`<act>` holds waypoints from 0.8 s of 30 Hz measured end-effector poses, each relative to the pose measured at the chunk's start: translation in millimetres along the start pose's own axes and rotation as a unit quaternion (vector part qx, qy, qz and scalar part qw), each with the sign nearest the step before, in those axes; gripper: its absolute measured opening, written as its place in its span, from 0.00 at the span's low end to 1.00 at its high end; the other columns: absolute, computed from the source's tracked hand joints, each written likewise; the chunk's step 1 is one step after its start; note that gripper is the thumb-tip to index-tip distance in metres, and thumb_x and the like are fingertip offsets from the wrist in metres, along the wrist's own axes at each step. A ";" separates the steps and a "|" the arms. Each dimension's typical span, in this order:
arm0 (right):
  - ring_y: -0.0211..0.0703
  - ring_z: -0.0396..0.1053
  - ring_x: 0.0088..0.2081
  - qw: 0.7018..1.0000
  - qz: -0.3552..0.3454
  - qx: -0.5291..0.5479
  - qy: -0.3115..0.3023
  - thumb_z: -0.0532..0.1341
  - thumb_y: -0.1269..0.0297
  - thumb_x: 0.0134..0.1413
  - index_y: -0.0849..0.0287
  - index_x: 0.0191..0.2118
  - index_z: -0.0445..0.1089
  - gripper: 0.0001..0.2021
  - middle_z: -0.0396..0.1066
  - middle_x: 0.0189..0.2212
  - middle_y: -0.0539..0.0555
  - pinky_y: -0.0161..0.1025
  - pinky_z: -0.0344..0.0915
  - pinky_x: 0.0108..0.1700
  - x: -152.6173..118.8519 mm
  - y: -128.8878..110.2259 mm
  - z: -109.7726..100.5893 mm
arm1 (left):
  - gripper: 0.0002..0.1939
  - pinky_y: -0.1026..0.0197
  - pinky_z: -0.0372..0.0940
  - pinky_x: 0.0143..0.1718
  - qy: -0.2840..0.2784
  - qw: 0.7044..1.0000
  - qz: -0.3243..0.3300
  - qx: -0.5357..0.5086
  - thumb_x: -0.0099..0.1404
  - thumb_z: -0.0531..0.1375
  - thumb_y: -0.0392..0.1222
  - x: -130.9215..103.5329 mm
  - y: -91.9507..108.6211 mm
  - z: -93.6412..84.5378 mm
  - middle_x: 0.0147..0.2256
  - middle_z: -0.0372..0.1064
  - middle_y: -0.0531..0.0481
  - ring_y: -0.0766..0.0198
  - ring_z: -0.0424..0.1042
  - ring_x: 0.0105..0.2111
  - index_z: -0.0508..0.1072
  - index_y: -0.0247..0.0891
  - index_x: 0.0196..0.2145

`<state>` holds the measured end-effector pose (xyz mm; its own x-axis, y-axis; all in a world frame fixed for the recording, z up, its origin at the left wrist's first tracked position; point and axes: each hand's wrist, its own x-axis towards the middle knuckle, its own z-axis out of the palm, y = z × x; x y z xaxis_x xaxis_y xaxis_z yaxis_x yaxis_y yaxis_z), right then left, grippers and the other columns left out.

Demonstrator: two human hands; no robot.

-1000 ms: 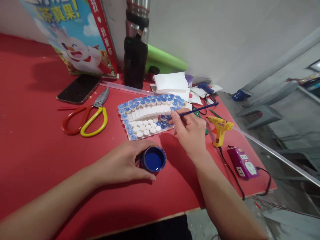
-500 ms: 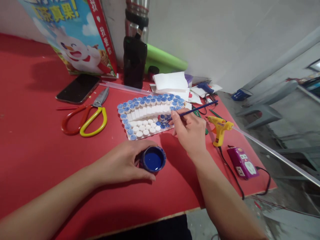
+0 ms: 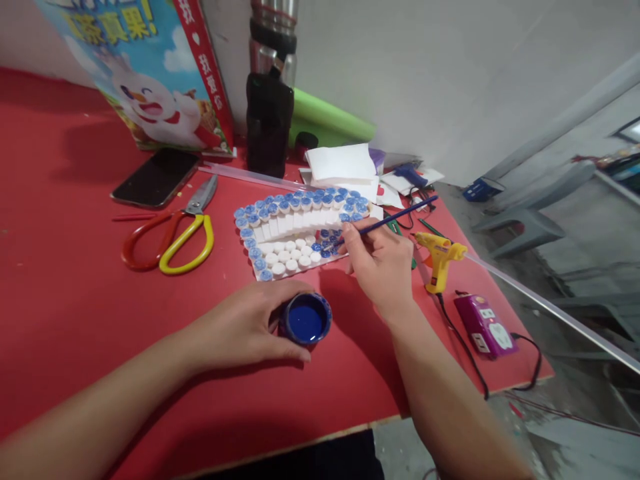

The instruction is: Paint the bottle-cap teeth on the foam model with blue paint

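Observation:
My left hand (image 3: 255, 327) curls round a small jar of dark blue paint (image 3: 307, 319) on the red table. Between the fingers of my right hand (image 3: 383, 267) is a slim blue paintbrush (image 3: 390, 221), its handle pointing up to the right. The brush tip rests at or just over dark blue discs on a white board (image 3: 263, 250). Round discs cover much of this board: light blue ones (image 3: 287, 203) along the upper and left edges, white ones (image 3: 290, 256) in the lower middle, dark blue ones beside my right fingers. White strips form a band between them. My right hand hides the board's lower right corner.
Left of the board lie scissors (image 3: 175, 240) with red and yellow handles and a black phone (image 3: 156, 177). Behind stand a dark bottle (image 3: 270, 120) and a printed bag (image 3: 155, 80). To the right are a yellow glue gun (image 3: 440, 257) and a purple power box (image 3: 485, 327) with cables.
The paintbrush has shifted very slightly at its tip and handle end, with my right hand almost in place. My left hand and the paint jar have not moved.

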<state>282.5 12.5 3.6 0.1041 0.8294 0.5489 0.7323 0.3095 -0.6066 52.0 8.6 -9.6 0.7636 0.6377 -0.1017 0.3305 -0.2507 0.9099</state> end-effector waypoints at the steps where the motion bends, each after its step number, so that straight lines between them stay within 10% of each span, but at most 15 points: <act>1: 0.38 0.73 0.23 1.000 -0.002 0.006 0.005 0.61 0.58 0.72 0.56 0.34 0.72 0.13 0.77 0.24 0.49 0.37 0.66 0.29 0.0 -0.2 -0.1 | 0.28 0.60 0.68 0.38 0.000 1.000 0.001 -0.002 0.57 0.78 0.48 -0.1 -0.3 0.3 0.46 0.80 0.54 0.58 0.77 0.40 0.77 0.44 0.53; 24: 0.37 0.77 0.23 0.999 -0.009 0.043 -0.004 0.62 0.55 0.73 0.56 0.37 0.74 0.13 0.80 0.26 0.48 0.35 0.70 0.30 -1.8 3.5 9.8 | 0.27 0.63 0.68 0.40 0.010 0.999 0.037 0.003 0.58 0.78 0.46 -0.1 -2.9 2.3 0.45 0.80 0.56 0.60 0.77 0.41 0.77 0.45 0.52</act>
<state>278.3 16.7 -5.1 0.0854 0.8272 0.5554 0.6730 0.3632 -0.6444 52.3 7.6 -13.2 0.7752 0.6313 -0.0255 0.2768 -0.3031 0.9119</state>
